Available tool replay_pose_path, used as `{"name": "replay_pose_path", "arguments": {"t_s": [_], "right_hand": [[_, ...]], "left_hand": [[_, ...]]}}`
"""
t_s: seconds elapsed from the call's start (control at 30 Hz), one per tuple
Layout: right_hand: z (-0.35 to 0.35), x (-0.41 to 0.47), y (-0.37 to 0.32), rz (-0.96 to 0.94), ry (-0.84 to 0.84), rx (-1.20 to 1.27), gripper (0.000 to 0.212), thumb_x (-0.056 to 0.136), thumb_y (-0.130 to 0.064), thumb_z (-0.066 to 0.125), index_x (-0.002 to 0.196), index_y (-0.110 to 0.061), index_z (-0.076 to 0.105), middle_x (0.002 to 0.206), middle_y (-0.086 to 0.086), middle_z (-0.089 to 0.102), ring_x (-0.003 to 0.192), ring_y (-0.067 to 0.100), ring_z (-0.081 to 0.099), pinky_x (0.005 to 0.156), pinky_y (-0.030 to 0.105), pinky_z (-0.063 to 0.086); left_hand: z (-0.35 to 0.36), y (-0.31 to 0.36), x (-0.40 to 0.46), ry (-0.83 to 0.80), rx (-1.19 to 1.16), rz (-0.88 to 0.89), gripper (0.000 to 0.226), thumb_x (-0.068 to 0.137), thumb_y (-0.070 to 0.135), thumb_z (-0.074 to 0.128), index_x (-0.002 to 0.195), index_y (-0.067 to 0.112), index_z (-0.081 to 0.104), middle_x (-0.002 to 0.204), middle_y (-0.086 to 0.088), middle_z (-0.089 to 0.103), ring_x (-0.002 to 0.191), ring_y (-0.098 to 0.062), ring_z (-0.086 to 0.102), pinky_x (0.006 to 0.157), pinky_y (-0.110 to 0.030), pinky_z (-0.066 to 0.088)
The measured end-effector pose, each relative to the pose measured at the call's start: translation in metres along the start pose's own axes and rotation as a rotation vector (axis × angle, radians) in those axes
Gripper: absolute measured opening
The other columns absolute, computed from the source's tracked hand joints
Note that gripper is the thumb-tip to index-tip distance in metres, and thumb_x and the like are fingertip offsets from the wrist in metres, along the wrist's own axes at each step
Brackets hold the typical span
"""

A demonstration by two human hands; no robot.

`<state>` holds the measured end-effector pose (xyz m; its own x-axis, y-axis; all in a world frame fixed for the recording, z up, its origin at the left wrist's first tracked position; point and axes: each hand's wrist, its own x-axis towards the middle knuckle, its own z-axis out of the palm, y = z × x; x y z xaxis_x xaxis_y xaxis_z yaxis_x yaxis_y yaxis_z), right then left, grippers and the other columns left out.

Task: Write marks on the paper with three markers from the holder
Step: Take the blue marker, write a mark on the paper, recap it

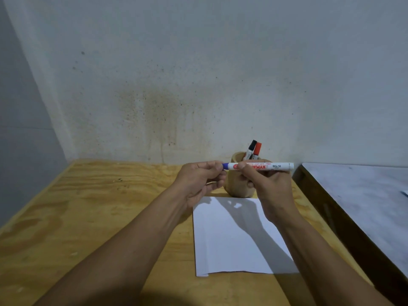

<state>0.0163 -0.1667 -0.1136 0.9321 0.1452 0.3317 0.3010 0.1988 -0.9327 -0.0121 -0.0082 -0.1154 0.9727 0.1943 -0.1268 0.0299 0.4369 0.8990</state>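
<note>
Left to right. Your left hand is raised over the plywood worktop, its fingers pinched narrow on the blue cap end of the white-barrelled marker with red lettering. The marker lies level in the air, just in front of the round wooden holder. Your right hand grips the barrel near the cap, fingers wrapped shut around it, tail end sticking out to the right.

Behind, the holder stands at the back of the worktop, close to the wall. Two more markers lean in it, a black-capped marker touching or just beside a red-capped marker.

The white sheet of paper lies flat just in front of the holder, below both hands. No marks visible on it, though arm shadow covers part.

Judgement: first marker in hand, the uncapping step. Cap looks seated. Next move calls for a straight pull apart along the barrel, left hand taking the cap, then turn the tip down to the paper.
</note>
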Motion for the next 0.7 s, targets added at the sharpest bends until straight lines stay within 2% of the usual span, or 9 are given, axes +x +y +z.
{"name": "replay_pose_path", "arguments": {"t_s": [0.1,0.17,0.23,0.27,0.33,0.4,0.5,0.6,0.7], "right_hand": [[-0.01,0.004,-0.001,0.041,-0.015,-0.07,0.01,0.087,-0.018,0.07,0.087,-0.009,0.073,0.082,0.01,0.075,0.078,0.01,0.07,0.069,0.024,0.056],[-0.018,0.012,-0.008,0.071,0.001,-0.077,0.017,0.093,-0.024,0.061,0.09,-0.009,0.069,0.089,0.014,0.074,0.088,0.016,0.071,0.078,0.031,0.058],[-0.029,0.027,-0.019,0.08,0.044,-0.066,0.019,0.1,-0.023,0.05,0.093,-0.007,0.059,0.084,0.011,0.069,0.088,0.024,0.072,0.076,0.033,0.06],[-0.036,0.034,-0.026,0.079,0.066,-0.158,0.021,0.102,-0.024,0.045,0.098,-0.007,0.055,0.083,0.009,0.065,0.084,0.028,0.072,0.074,0.035,0.06],[-0.053,0.051,-0.04,0.083,0.04,-0.556,0.03,0.103,-0.031,0.039,0.112,-0.006,0.053,0.082,0.007,0.06,0.074,0.028,0.071,0.069,0.041,0.061],[-0.068,0.065,-0.053,0.051,-0.066,-0.942,0.035,0.101,-0.035,0.042,0.119,-0.01,0.061,0.078,0.005,0.061,0.061,0.024,0.067,0.06,0.04,0.059],[-0.076,0.079,-0.067,-0.07,-0.203,-1.246,0.031,0.092,-0.036,0.06,0.106,-0.013,0.076,0.081,0.003,0.071,0.058,0.011,0.053,0.052,0.026,0.042],[-0.069,0.089,-0.066,-0.097,-0.216,-1.2,0.027,0.078,-0.032,0.078,0.097,-0.013,0.075,0.089,0.006,0.071,0.066,0.013,0.064,0.058,0.032,0.057],[-0.053,0.096,-0.051,0.007,-0.203,-1.059,0.03,0.077,-0.024,0.08,0.101,-0.013,0.065,0.089,0.01,0.071,0.063,0.023,0.072,0.062,0.038,0.063]], "left_hand": [[0.015,-0.002,0.0,0.075,0.209,0.1,0.016,0.083,0.012,0.068,0.094,0.002,0.073,0.065,-0.004,0.061,0.057,-0.014,0.051,0.053,-0.02,0.05],[0.028,-0.003,0.001,0.112,0.43,0.213,0.02,0.082,0.021,0.07,0.099,0.011,0.073,0.072,0.002,0.063,0.063,-0.012,0.052,0.057,-0.022,0.047],[0.036,-0.007,0.006,0.131,0.672,0.365,0.03,0.083,0.029,0.069,0.11,0.017,0.07,0.088,0.003,0.064,0.073,-0.011,0.054,0.065,-0.024,0.045],[0.037,-0.008,0.009,0.128,0.797,0.443,0.033,0.084,0.03,0.067,0.115,0.019,0.067,0.097,0.002,0.063,0.081,-0.012,0.056,0.07,-0.025,0.044],[0.036,-0.01,0.015,0.088,1.035,0.557,0.036,0.086,0.027,0.064,0.122,0.022,0.063,0.113,-0.001,0.061,0.103,-0.017,0.053,0.085,-0.029,0.044],[0.033,-0.013,0.021,0.027,1.267,0.627,0.042,0.086,0.024,0.062,0.127,0.024,0.058,0.13,-0.002,0.055,0.12,-0.021,0.045,0.1,-0.036,0.039],[0.032,-0.013,0.023,-0.012,1.452,0.66,0.042,0.085,0.025,0.062,0.127,0.019,0.059,0.137,-0.002,0.053,0.124,-0.022,0.045,0.102,-0.035,0.035],[0.031,-0.013,0.023,-0.015,1.445,0.664,0.04,0.085,0.025,0.061,0.125,0.017,0.061,0.133,-0.002,0.055,0.117,-0.023,0.051,0.098,-0.034,0.04],[0.032,-0.014,0.022,-0.015,1.452,0.66,0.042,0.086,0.024,0.06,0.127,0.018,0.059,0.132,-0.002,0.055,0.115,-0.025,0.053,0.096,-0.036,0.044]]}}
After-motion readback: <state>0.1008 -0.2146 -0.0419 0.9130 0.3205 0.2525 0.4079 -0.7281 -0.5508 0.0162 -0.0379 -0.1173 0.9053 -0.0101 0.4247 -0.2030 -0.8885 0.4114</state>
